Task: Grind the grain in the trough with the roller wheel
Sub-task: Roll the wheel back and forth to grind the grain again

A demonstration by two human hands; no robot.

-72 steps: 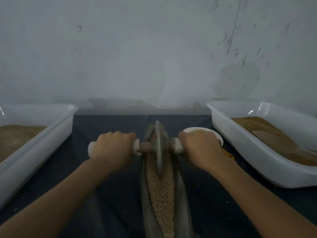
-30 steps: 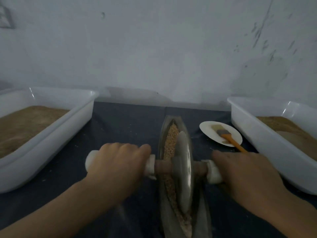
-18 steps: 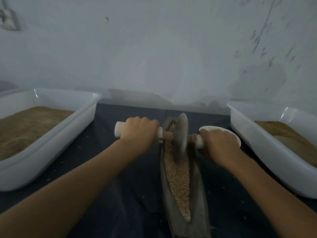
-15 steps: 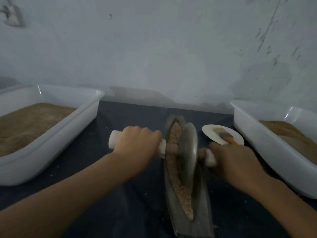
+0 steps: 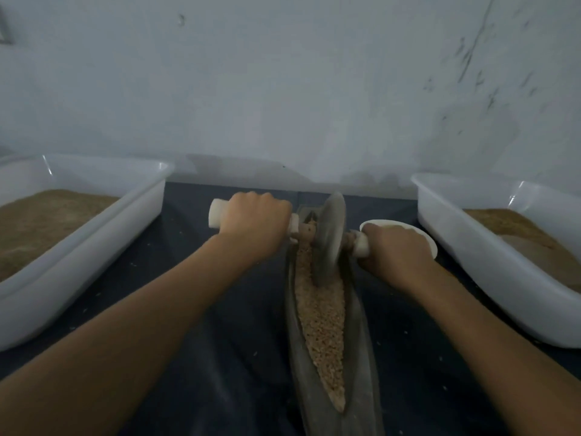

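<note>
left hand (image 5: 251,225) and right hand (image 5: 394,250) gripping roller wheel (image 5: 330,234) handles, grain (image 5: 320,313) in trough (image 5: 361,341), no legible writing

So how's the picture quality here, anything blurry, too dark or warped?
Head view: dim and bluish overall; the roller wheel is smeared by motion, while the grain in the trough stays fairly sharp; small glints sit on the rims of the left tub and right tub; the wide lens bows the tubs at the edges.
</note>
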